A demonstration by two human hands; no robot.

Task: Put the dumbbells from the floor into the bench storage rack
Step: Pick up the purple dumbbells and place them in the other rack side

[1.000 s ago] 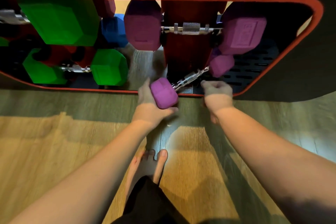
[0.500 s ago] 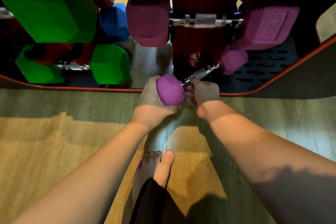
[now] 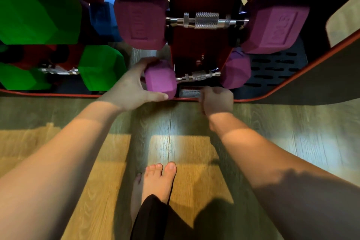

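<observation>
A small purple dumbbell (image 3: 196, 76) lies level across the lower part of the red bench storage rack (image 3: 202, 2), its chrome handle crossing the red centre post. My left hand (image 3: 132, 85) cups its left head (image 3: 160, 79) from the side and below. My right hand (image 3: 217, 100) is curled just below the handle, off the dumbbell, at the rack's front edge. A bigger purple dumbbell (image 3: 206, 20) rests on the rack above.
Green dumbbells (image 3: 101, 67) and a blue one (image 3: 104, 19) sit in the rack's left side. A black slotted plate (image 3: 272, 70) lies at the right. My bare foot (image 3: 155, 181) stands on the wooden floor (image 3: 194, 152) below my arms.
The small purple dumbbell went from tilted to level and further into the rack. My right hand let go of its handle and dropped back; my left hand stayed on the left head.
</observation>
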